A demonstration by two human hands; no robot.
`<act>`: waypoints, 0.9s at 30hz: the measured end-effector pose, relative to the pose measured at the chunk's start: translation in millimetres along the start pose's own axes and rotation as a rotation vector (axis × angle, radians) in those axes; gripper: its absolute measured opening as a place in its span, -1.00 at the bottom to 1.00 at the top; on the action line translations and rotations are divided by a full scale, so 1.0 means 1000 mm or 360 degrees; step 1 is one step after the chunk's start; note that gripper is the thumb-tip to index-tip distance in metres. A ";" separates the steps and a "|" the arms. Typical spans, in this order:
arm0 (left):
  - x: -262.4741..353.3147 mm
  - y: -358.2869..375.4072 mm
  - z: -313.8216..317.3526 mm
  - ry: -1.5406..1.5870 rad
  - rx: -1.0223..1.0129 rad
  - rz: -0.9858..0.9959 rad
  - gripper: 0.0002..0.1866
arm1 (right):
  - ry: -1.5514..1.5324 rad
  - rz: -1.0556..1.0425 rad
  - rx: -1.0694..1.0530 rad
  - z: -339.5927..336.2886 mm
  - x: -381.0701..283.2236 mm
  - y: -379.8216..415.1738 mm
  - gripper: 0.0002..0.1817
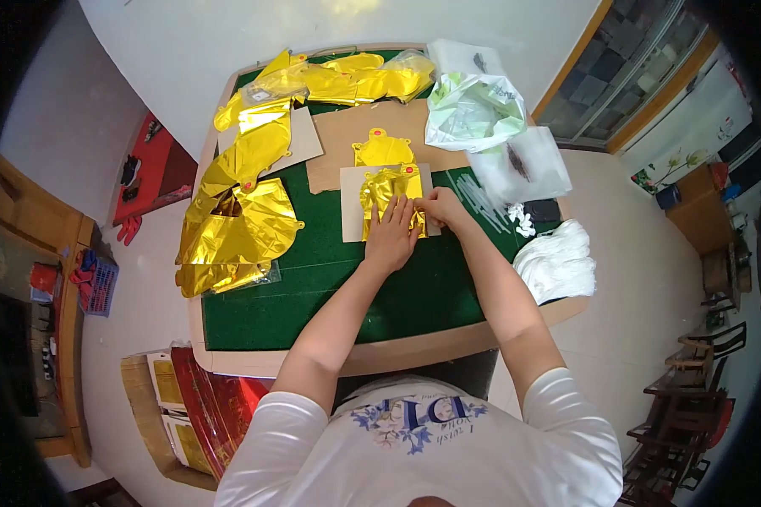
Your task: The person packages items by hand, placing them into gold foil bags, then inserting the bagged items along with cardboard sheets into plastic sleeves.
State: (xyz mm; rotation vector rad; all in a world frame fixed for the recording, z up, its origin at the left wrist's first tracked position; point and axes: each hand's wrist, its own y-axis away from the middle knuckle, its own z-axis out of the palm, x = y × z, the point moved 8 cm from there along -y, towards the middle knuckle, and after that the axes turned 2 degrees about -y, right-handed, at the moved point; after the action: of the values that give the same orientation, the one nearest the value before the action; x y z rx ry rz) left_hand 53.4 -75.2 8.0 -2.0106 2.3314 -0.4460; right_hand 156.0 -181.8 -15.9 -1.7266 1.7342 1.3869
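A gold foil balloon (384, 184), flat and folded, lies on a grey-beige card (352, 211) on the green table. My left hand (391, 238) rests on the foil with its fingers stretched out, pressing it down. Beside it, my right hand (445, 209) has its fingers curled together at the right edge of the foil and card. What those fingers pinch, if anything, is too small to tell. Just above the card, another gold foil piece (384, 150) with a red dot lies on the brown cardboard sheet (325, 160).
A heap of gold foil balloons (245, 215) covers the table's left side, with more foil (347, 80) along the back. At the right are a white-green plastic bag (473, 114), clear packets (533, 173), white strips (473, 201), a black object (542, 210) and a white string bundle (558, 262).
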 end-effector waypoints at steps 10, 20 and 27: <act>0.000 0.001 0.000 0.0004 0.0042 0.0001 -0.40 | 0.0172 -0.0130 0.0246 -0.002 -0.002 -0.027 -0.76; 0.000 0.002 0.000 0.0020 0.0078 0.0005 -0.40 | 0.0176 -0.0140 0.0363 -0.026 0.005 -0.040 -0.75; 0.000 0.001 0.001 0.0000 0.0018 -0.0005 -0.39 | -0.0066 -0.0054 -0.0017 -0.017 -0.005 -0.042 -0.79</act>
State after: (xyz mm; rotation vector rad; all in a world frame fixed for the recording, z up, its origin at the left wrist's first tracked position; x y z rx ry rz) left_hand 52.2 -75.4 7.0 -2.0097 2.3208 -0.4577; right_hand 200.9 -183.5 -20.0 -1.7122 1.6711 1.4100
